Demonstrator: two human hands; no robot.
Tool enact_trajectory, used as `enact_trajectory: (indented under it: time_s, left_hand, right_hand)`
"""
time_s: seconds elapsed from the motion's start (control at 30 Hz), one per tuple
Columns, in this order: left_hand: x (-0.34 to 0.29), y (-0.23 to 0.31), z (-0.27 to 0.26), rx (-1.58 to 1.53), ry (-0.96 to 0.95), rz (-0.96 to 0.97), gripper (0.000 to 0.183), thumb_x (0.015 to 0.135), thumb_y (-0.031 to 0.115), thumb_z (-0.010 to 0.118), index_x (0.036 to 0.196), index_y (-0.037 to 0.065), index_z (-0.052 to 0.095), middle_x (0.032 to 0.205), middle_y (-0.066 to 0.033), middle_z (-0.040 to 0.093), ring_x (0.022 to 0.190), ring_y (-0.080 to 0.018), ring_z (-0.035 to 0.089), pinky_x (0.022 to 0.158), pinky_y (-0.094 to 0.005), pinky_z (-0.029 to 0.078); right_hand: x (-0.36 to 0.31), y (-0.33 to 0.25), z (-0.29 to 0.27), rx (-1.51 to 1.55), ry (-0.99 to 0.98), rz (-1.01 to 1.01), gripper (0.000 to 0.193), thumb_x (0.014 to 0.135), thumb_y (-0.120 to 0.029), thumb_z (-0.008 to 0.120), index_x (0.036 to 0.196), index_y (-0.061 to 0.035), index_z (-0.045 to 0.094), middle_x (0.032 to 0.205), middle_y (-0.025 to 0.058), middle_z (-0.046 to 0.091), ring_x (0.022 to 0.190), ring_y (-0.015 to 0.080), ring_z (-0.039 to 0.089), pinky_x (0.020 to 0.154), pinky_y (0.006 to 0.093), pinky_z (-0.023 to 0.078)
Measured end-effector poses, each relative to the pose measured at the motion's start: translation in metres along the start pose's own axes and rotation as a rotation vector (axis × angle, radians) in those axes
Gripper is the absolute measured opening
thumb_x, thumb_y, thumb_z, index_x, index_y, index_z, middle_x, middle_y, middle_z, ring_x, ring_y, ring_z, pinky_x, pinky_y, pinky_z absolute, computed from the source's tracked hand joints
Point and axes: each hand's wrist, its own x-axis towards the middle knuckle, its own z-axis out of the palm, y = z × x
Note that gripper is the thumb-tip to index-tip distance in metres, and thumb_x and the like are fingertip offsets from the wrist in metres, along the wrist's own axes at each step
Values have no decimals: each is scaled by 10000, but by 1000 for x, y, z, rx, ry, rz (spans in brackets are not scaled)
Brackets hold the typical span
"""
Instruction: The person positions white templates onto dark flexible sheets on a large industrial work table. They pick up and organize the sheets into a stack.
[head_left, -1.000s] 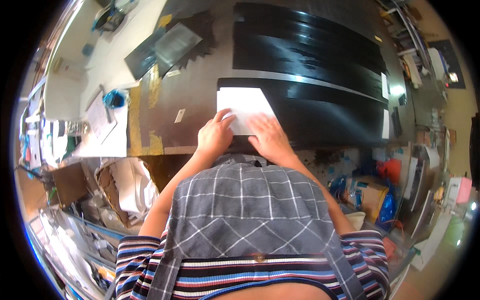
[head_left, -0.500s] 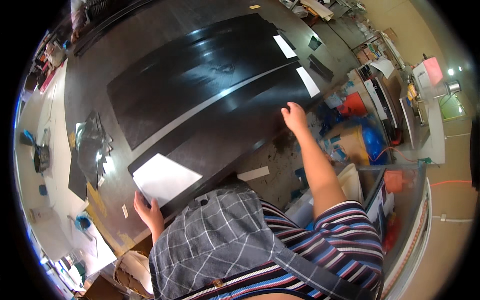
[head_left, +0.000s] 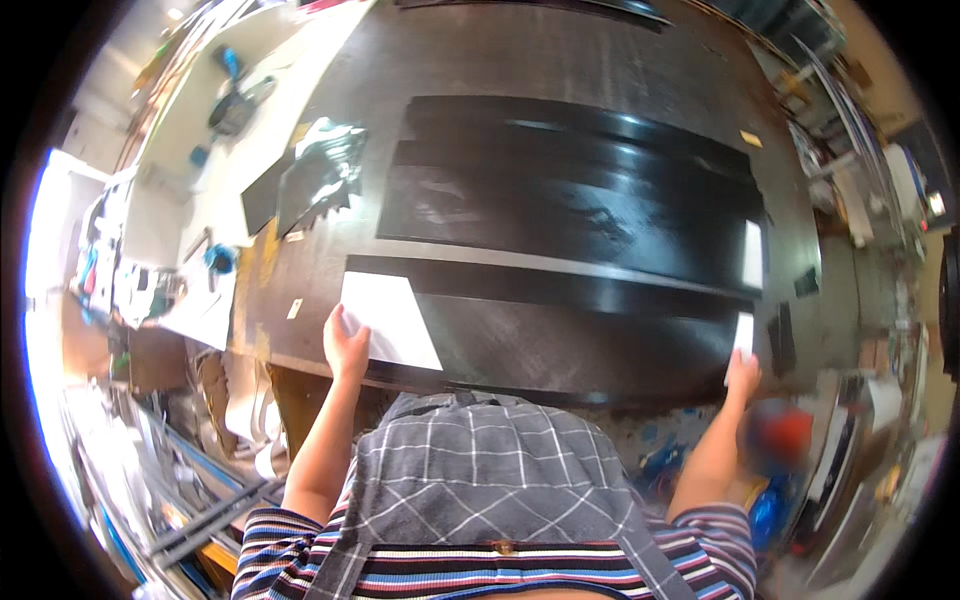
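Note:
A long black sheet lies along the near side of the dark table, with a white piece on its left end and a white strip at its right end. My left hand holds the sheet's left edge, thumb over the white piece and fingers at the side. At the opposite end, my right hand is closed on the near right corner, its fingertips against the white strip. Beyond lies a wider black sheet, with another white strip at its right edge.
Folded glossy black pieces lie on the table's left part. A white side table holds a dark pot-like container and a blue tape roll. Small dark scraps lie at the right. A red object stands below the right table edge.
My right hand has come down from the air onto the near sheet's right corner. My left hand stays at the left end. The view has turned to face the table squarely.

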Motion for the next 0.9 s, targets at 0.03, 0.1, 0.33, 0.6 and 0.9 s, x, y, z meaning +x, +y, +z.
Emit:
enact_trajectory:
  time_s: [0.03,0.1,0.33,0.6,0.9]
  left_hand:
    - [-3,10,0,33,-3,14,606,702,131,656,1267,-16,493,1253,-200,530,1193,-334,488,1038,-393,367]
    - [-11,6,-7,44,33,24,580,703,147,645,1249,2,510,1236,-193,543,1166,-330,511,1012,-391,394]
    - [75,25,-29,173,28,66,484,719,218,645,1164,46,563,1168,-165,579,1114,-319,538,952,-399,433]
    - [268,20,-37,221,-43,81,450,721,257,677,1115,49,617,1105,-182,631,1066,-317,590,910,-397,470]
    - [375,35,-48,484,-348,114,657,634,275,767,1224,79,555,1253,-175,535,1162,-336,528,976,-404,450]
  right_hand:
    - [0,4,2,-22,38,-19,598,821,-525,567,1196,-58,573,1149,233,586,1092,407,535,915,507,434]
    - [-11,-21,-13,-22,-35,20,586,829,-511,561,1207,-63,566,1170,232,573,1092,411,534,924,504,426]
    - [-24,-47,-24,-84,69,68,646,825,-367,633,1295,33,442,1250,241,526,1165,399,494,979,473,397]
    - [-103,-122,-25,231,12,-432,458,826,-232,658,1192,20,545,1287,246,487,1239,379,432,1059,420,332]
    - [-247,-201,-69,388,-134,-464,264,800,-139,662,1020,3,629,1103,176,588,1066,331,548,951,396,425]
